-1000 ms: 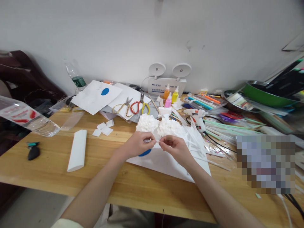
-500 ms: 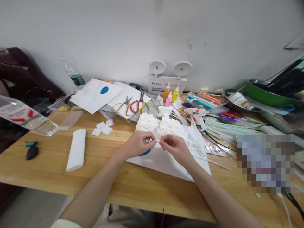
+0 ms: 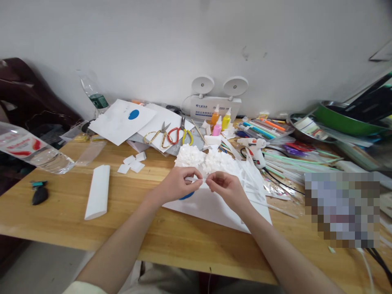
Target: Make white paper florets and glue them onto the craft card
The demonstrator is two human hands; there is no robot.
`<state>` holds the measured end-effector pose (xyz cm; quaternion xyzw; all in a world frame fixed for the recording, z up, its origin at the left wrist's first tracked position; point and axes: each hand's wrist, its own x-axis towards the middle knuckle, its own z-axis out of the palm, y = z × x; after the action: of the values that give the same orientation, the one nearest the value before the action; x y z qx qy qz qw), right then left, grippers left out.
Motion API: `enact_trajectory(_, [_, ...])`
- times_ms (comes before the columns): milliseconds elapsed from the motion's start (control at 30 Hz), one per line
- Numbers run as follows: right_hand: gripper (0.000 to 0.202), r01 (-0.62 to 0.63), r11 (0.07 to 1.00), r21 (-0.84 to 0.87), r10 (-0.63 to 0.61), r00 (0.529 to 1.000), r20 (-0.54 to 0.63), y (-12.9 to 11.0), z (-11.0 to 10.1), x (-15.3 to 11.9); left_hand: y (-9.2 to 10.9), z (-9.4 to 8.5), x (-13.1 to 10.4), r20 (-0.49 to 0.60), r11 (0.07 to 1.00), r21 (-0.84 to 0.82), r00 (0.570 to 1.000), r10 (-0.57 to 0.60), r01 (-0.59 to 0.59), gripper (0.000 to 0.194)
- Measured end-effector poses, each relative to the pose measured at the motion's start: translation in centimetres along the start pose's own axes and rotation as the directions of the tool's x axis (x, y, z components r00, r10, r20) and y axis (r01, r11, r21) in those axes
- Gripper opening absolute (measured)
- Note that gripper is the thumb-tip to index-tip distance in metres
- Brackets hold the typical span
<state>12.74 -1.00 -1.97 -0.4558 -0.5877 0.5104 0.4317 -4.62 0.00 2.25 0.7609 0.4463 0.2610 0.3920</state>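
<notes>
As left fingers [image 3: 198, 183] and right fingers [image 3: 210, 183] pinch something white [image 3: 204, 181], a tray [image 3: 286, 134] holds markers [image 3: 272, 125].

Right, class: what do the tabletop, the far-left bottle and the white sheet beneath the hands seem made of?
Tabletop: wood or wood-effect laminate, satin, with visible grain.
Bottle: probably clear plastic, glossy and see-through.
White sheet: likely paper or card, matte, thin and flat.

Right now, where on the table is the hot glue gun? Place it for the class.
In the head view, the hot glue gun lies beyond the right hand, to the right of the small paint-like bottles.
</notes>
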Motion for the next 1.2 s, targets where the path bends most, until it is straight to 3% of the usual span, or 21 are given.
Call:
enact_trajectory(867, [0.013,0.053,0.996,-0.077,-0.052,0.998,0.026,-0.6,0.5,-0.4,-0.3,0.7,0.3,-0.075,1.0,0.026,0.997,0.0,0.002,0.014])
enact_trajectory(1200, [0.011,0.087,0.989,-0.118,-0.086,0.996,0.012,-0.6,0.4,-0.4,-0.7,1.3,0.4,-0.11,0.997,0.052,0.992,0.068,-0.062,0.014])
